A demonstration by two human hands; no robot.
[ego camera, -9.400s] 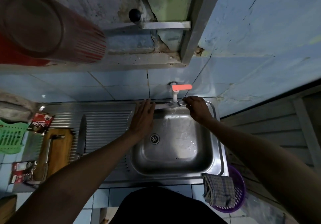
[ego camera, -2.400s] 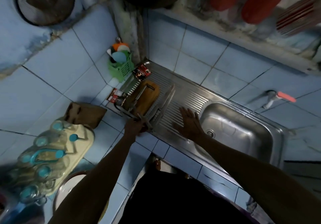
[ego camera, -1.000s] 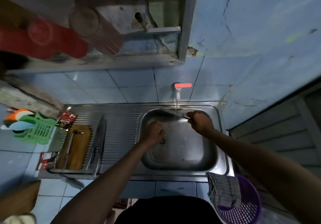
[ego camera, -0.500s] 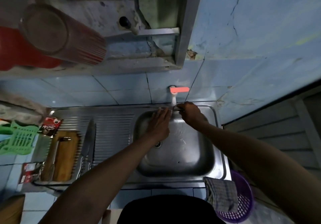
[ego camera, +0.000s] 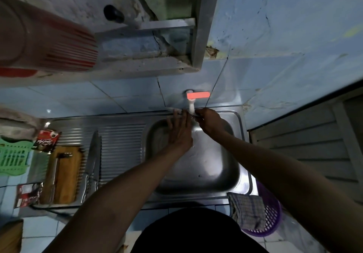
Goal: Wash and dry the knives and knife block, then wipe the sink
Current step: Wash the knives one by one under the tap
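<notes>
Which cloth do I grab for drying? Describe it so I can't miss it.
Start at the steel sink and go to its front right corner. A checked grey cloth hangs over the edge there, against a purple basket. It is the only fabric near the basin.

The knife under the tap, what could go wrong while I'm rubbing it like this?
Your left hand fingers lie flat along the blade of the knife while the right hand grips its handle; a slip on wet steel could cut you. The light is dim, so the edge is hard to see. Two more knives lie loose on the drainboard beside your left arm, within elbow reach.
</notes>
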